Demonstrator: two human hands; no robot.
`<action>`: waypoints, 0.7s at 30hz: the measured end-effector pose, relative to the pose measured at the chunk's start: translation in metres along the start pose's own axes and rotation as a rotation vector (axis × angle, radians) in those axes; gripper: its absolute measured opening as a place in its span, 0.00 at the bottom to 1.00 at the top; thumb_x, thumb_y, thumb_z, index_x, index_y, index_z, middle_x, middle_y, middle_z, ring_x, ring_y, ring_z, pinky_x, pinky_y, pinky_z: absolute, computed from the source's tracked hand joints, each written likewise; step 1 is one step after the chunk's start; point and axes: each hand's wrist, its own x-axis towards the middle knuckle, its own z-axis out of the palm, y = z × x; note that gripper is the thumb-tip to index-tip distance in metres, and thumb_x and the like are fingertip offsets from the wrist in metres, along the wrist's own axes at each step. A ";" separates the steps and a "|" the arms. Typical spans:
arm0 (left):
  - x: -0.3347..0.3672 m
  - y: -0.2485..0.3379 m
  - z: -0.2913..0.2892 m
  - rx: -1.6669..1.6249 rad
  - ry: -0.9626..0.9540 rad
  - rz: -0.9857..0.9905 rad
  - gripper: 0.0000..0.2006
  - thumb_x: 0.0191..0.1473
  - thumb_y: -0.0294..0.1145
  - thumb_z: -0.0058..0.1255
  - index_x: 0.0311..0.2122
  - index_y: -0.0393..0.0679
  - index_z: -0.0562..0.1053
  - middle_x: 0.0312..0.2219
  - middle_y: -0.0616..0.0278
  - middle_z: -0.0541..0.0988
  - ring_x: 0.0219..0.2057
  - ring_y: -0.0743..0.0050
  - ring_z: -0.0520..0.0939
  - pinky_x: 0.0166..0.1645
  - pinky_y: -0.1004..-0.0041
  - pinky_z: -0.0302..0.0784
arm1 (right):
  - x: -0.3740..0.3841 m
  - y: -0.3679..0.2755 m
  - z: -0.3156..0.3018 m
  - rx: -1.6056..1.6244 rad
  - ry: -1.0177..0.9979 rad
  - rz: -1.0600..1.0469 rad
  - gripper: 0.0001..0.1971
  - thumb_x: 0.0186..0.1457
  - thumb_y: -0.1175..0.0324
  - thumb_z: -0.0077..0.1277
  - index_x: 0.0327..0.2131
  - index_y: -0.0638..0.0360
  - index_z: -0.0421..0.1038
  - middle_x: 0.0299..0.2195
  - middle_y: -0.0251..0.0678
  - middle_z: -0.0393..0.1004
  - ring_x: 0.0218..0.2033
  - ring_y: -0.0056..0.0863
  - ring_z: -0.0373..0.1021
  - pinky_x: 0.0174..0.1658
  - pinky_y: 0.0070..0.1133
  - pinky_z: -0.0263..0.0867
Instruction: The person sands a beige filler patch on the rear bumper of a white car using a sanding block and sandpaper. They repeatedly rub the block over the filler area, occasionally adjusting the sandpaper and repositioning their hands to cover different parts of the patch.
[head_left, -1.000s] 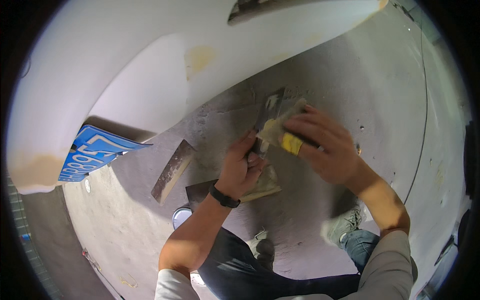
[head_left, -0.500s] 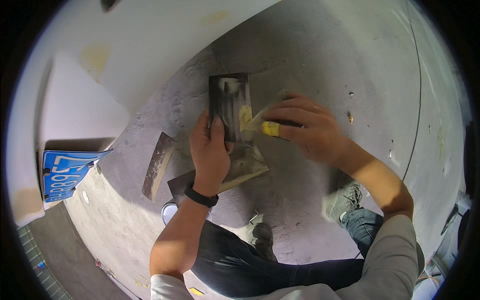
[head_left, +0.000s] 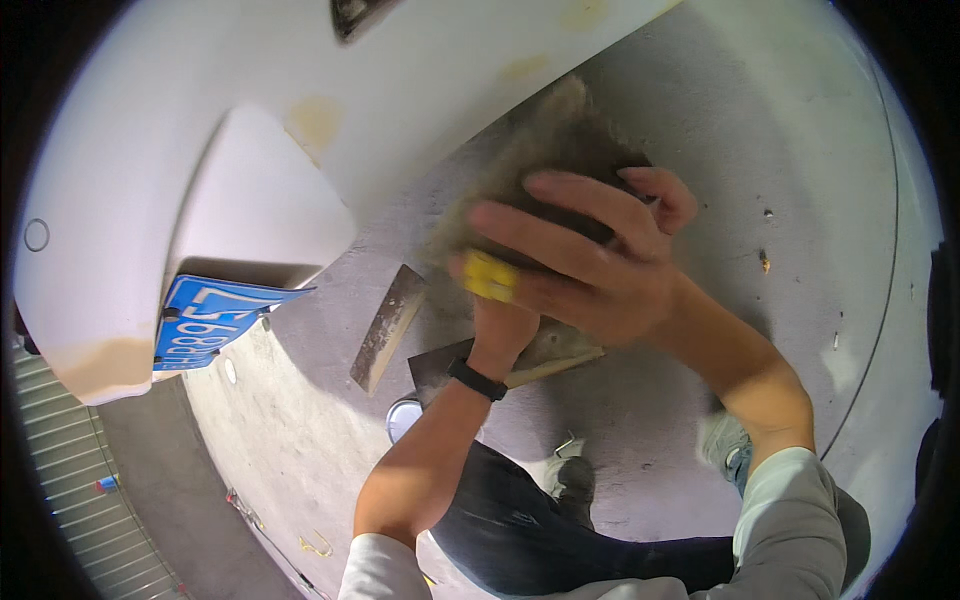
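In the middle, my right hand (head_left: 620, 265) grips a wide, flat putty spreader (head_left: 545, 130), pale and smeared by motion. A yellow wrap (head_left: 490, 275) sits around one of its digits. Behind it is my left hand (head_left: 505, 325), with a black band (head_left: 477, 380) at the wrist; its fingers are mostly hidden. The dark plate (head_left: 615, 150) that it holds shows only in part beyond the right hand, its putty covered from view. Below the hands lies another dark plate (head_left: 440, 365) with a pale edge, partly over a round tin (head_left: 403, 418).
A white car body (head_left: 420, 100) with beige filler patches (head_left: 315, 122) and a blue number plate (head_left: 225, 315) fills the upper left. On the concrete floor lie a narrow worn blade (head_left: 387, 330) and small debris (head_left: 765, 262). A dark cable (head_left: 893, 200) runs along the right.
My right hand has moved left with the spreader, across my left hand and the dark plate, hiding both in part. The view has shifted, so the car and floor appear farther right.
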 end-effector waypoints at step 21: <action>0.009 0.010 -0.020 -0.591 -0.253 -0.804 0.13 0.66 0.35 0.43 0.44 0.34 0.73 0.25 0.51 0.77 0.20 0.63 0.79 0.29 0.62 0.73 | 0.020 0.022 0.056 -0.194 0.195 -0.020 0.08 0.45 0.55 0.58 0.31 0.30 0.84 0.55 0.05 0.75 0.54 0.16 0.65 0.53 0.31 0.47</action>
